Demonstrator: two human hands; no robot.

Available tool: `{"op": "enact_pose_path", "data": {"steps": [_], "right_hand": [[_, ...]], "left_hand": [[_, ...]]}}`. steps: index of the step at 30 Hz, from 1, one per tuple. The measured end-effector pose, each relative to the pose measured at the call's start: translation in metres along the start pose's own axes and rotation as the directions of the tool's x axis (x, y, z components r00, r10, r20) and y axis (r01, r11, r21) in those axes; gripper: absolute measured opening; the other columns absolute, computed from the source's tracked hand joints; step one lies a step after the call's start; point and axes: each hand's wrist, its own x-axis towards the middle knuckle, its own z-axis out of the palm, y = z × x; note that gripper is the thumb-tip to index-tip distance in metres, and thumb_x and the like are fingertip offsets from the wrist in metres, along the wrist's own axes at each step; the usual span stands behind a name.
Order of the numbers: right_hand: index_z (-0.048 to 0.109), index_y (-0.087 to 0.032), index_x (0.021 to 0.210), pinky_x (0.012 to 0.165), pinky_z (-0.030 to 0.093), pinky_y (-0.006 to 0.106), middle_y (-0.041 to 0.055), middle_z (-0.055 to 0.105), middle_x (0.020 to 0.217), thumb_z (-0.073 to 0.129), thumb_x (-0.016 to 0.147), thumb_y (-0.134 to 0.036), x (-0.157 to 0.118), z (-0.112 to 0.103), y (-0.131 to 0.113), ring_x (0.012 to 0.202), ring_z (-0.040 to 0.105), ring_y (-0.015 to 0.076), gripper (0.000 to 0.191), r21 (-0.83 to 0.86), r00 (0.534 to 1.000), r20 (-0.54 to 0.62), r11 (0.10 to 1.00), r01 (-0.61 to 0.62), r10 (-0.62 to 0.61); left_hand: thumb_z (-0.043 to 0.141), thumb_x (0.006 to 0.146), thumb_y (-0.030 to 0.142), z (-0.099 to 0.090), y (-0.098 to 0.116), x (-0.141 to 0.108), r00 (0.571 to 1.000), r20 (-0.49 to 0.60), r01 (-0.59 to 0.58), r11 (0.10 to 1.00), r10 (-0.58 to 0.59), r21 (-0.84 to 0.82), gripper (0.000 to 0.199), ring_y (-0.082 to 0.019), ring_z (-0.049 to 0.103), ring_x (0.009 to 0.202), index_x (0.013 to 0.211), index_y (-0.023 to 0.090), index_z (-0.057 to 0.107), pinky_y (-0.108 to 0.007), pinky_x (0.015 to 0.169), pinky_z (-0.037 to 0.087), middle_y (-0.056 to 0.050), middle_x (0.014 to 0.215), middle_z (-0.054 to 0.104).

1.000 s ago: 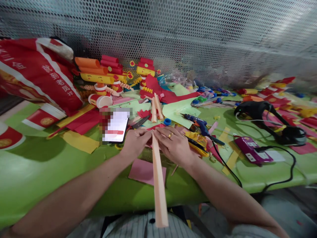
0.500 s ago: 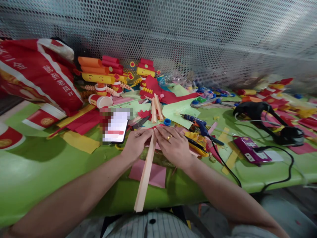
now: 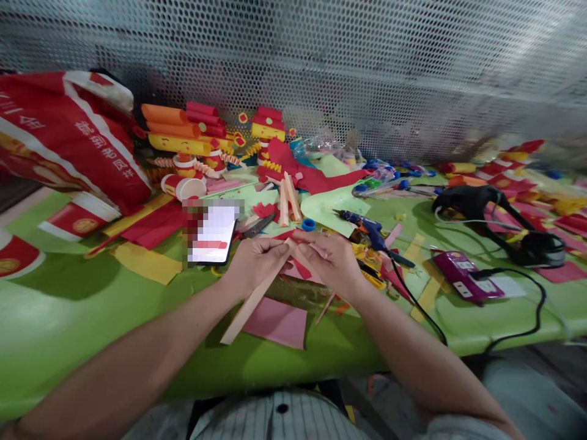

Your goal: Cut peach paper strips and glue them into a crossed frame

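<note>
A long pale paper strip [image 3: 257,296] slants down and left from between my hands. My left hand [image 3: 254,264] pinches its upper end between thumb and fingers. Close beside it, my right hand [image 3: 334,261] is closed on the same end, thumb and fingertips meeting at the strip. Under the hands lie a pink paper sheet [image 3: 280,324] and some red paper scraps. Just beyond them stand folded pale strips [image 3: 288,200], with a blue ring [image 3: 309,225] to their right.
A phone [image 3: 213,235] and scissors [image 3: 260,227] lie left of centre. Paper cups [image 3: 81,217] and a red bag [image 3: 77,134] are farther left. At right are a glue gun [image 3: 367,229], a purple power strip [image 3: 465,278] and a black strap device [image 3: 499,223]. Paper figures [image 3: 178,143] stand behind.
The strip's lower end has swung left and up. My right hand has turned and lifted from lying flat over the strip to pinching its end.
</note>
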Motion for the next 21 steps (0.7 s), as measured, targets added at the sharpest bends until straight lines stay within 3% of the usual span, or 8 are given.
{"op": "enact_pose_path", "data": {"steps": [3, 6, 16, 21], "right_hand": [[0.069, -0.018, 0.090, 0.065, 0.050, 0.027, 0.0052, 0.072, 0.084, 0.051, 0.082, -0.029, 0.0026, -0.0020, -0.0008, 0.077, 0.066, 0.0181, 0.023, 0.096, 0.987, 0.027, 0.982, -0.163, 0.161], [0.069, -0.016, 0.080, 0.058, 0.045, 0.024, 0.0032, 0.069, 0.071, 0.052, 0.082, -0.030, 0.0037, -0.0020, -0.0019, 0.066, 0.062, 0.0153, 0.021, 0.132, 0.974, 0.078, 0.967, -0.220, 0.211], [0.059, -0.017, 0.067, 0.050, 0.033, 0.022, -0.0004, 0.056, 0.056, 0.050, 0.083, -0.028, 0.0050, -0.0057, -0.0057, 0.052, 0.048, 0.0108, 0.021, -0.030, 0.976, 0.127, 0.984, -0.176, 0.178], [0.054, -0.017, 0.064, 0.052, 0.031, 0.023, -0.0007, 0.052, 0.055, 0.048, 0.083, -0.030, 0.0053, -0.0064, -0.0069, 0.052, 0.043, 0.0104, 0.024, -0.090, 0.968, 0.187, 0.984, -0.152, 0.167]], "left_hand": [[0.064, 0.070, 0.040, 0.0007, 0.0003, -0.0016, 1.000, 0.024, 0.019, 0.997, -0.021, 0.075, 0.027, -0.017, 0.064, 0.062, 0.075, 0.014, 0.071, -0.030, 0.063, 0.053, -0.004, 0.066, 0.066], [0.060, 0.074, 0.040, 0.0009, 0.0006, -0.0033, 0.998, 0.052, -0.030, 0.984, 0.021, 0.177, 0.027, -0.018, 0.065, 0.063, 0.076, 0.015, 0.070, -0.028, 0.063, 0.053, -0.003, 0.065, 0.066], [0.046, 0.083, 0.038, 0.0012, 0.0070, -0.0053, 0.985, 0.151, -0.147, 0.879, 0.087, 0.453, 0.035, -0.009, 0.052, 0.044, 0.056, 0.017, 0.051, -0.018, 0.043, 0.038, 0.002, 0.052, 0.054], [0.045, 0.083, 0.035, -0.0038, 0.0033, -0.0007, 0.963, 0.208, -0.264, 0.731, 0.169, 0.629, 0.034, -0.009, 0.045, 0.047, 0.055, 0.016, 0.051, -0.019, 0.046, 0.032, 0.003, 0.048, 0.047]]}}
